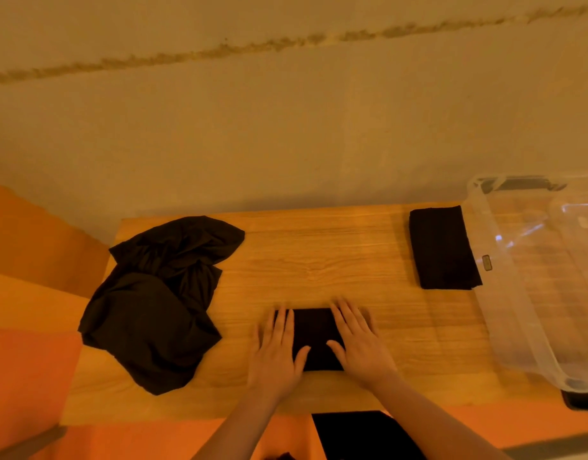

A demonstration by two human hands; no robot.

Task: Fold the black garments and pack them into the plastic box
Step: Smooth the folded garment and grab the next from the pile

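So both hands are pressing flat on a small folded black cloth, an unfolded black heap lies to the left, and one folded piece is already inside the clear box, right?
Not quite. The head view shows the other folded piece lying on the table beside the clear box, not inside it. The rest holds: left hand and right hand press the small folded cloth, heap at left.

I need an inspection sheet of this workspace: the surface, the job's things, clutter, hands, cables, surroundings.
Surface: wooden table, wood grain visible.
Job's things: folded garment under both hands; second folded garment beside the plastic box; unfolded pile at left; box holds no garments.
Clutter: nothing seen.
Hands: left hand and right hand flat, pressing the garment.
Cables: nothing seen.
Surroundings: plain wall behind; orange floor.
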